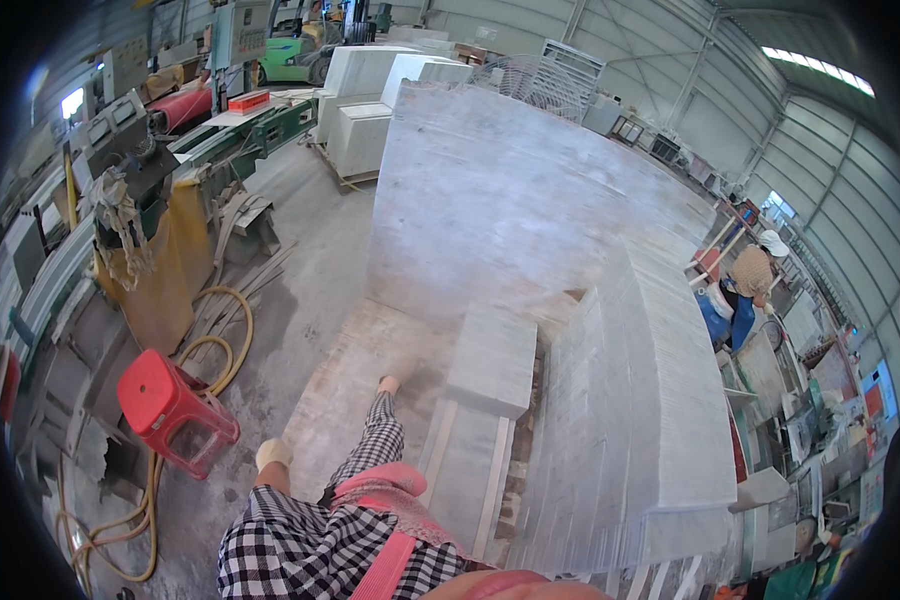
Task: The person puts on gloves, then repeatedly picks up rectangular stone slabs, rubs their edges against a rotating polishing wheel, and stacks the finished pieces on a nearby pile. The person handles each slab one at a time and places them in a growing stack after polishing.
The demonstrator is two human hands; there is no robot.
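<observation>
My left hand [273, 455], in a cream glove, is at the left edge of a low dusty surface [345, 375]. It looks rounded, but its separate fingers cannot be made out. My right hand [390, 381], also in pale covering at the end of a black-and-white checked sleeve, reaches over that surface. Pale dust blurs its fingers and whatever they may hold. Just right of it lies a pale stone block [492, 360]. Beyond rises a broad grey-white stone slab [500, 185], its lower part hazy with dust.
A tall stack of pale slabs [650, 400] stands to the right. On the left are a red plastic stool [175, 405], a yellow hose [235, 350] on the floor and machinery. White blocks [360, 135] stand at the back. Another person [750, 275] bends over at the far right.
</observation>
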